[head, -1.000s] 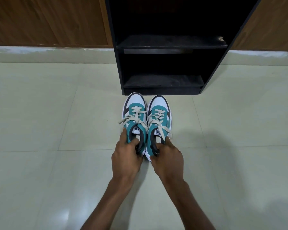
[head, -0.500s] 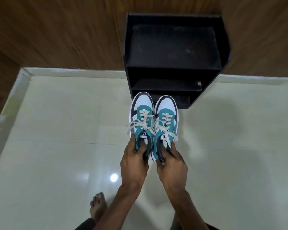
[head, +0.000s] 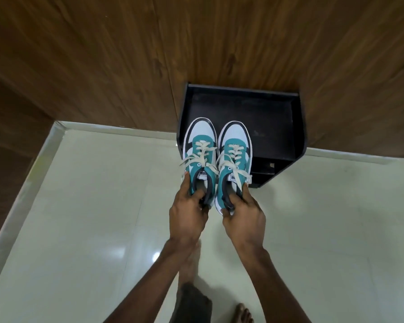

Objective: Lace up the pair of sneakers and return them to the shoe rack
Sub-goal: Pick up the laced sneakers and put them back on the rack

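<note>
I have each hand, left and right, clenched on the heel collar of one teal-and-white laced sneaker, left and right, held level, side by side above the matte black open-topped shoe rack, presumably to lower them in together.

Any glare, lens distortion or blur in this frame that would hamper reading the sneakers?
Head view: ceiling-light glare spots on the glossy floor only; wide-angle bending curves the skirting and wall edges; the shoe rack interior is dark, with little detail; both sneakers and hands are sharp and evenly lit.
</note>
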